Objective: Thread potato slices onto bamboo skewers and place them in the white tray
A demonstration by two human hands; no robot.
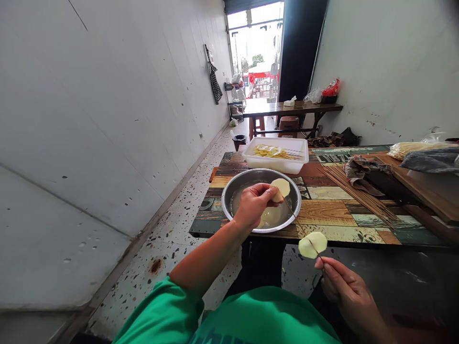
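Note:
Over a steel basin (226,210), my left hand (253,205) pinches pale potato slices (281,187) between thumb and fingers. A thin wooden skewer (290,211) runs from these slices down to the right. My right hand (346,284) grips the skewer's lower end just past the table's front edge. More potato slices (312,245), threaded on the skewer, sit just above my right fingertips. Cloudy water and a few pale slices (270,219) lie in the basin, partly hidden by my left hand.
Behind the basin a white plastic tub (276,165) holds skewered slices. Loose skewers (358,193) and a crumpled cloth (366,172) lie on the patchwork table (326,212). A wooden board (423,186) is at the right. A second table (297,109) stands farther back.

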